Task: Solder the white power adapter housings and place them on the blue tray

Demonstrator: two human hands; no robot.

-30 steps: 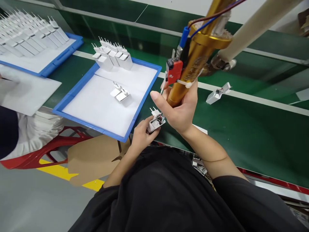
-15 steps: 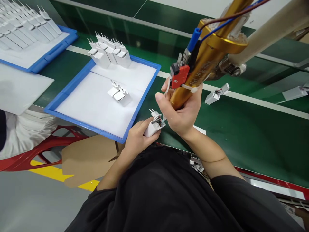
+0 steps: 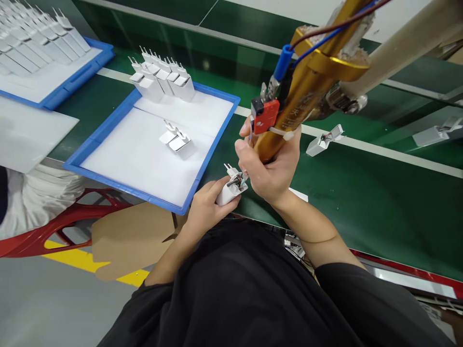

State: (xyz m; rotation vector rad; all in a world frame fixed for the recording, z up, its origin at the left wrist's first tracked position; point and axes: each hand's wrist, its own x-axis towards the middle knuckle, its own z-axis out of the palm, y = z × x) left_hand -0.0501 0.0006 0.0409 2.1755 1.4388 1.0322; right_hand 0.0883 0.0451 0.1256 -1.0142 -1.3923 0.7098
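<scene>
My left hand (image 3: 207, 205) is closed around a white power adapter (image 3: 227, 192) at the green bench's near edge. The adapter's top is open, with two prongs tilted up and dark wires showing inside. My right hand (image 3: 269, 168) wraps around a gold dispensing gun (image 3: 277, 140), which carries a red switch (image 3: 266, 117). My thumb lies on the gun's left side, near the switch. Below it, a narrow pale tip (image 3: 245, 177) sits at the adapter's opening; how deep it reaches is hidden.
A blue-rimmed tray (image 3: 213, 140) holds several closed adapters (image 3: 162, 82) and two nearer ones (image 3: 176, 140). Another blue tray (image 3: 61, 96) of adapters stands far left. One open adapter (image 3: 321, 143) lies on the bench (image 3: 379, 193). A light pole (image 3: 398, 53) slants in beside the gun. Another person's white sleeve (image 3: 43, 193) shows left.
The gun's upper part and its switch have shifted slightly left and down. Both hands keep their grips, and the adapter stays almost still.
</scene>
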